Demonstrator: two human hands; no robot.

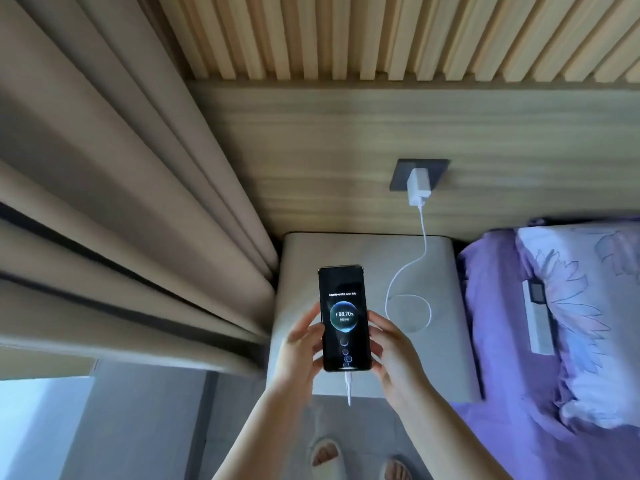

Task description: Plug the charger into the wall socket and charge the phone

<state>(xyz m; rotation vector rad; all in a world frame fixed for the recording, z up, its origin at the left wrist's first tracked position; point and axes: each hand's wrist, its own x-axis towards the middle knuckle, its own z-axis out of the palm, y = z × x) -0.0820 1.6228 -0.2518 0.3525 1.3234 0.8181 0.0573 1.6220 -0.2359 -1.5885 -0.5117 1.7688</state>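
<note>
Two bare forearms reach up from the bottom edge, no sleeves, watch, bracelet or rings showing on either. The left hand (pixel 300 344) and the right hand (pixel 394 355) are ungloved, with slim fingers and short, plain nails. Lower down, both feet wear pale open-toed slippers (pixel 325 455) with a broad band over the instep, toes showing

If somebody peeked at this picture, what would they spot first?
The glowing phone in the middle, held by the left hand and right hand, showing 88.70%. Next, the white charger in the dark wall socket above, its cable looping down. The purple bedding lies at right.
</note>
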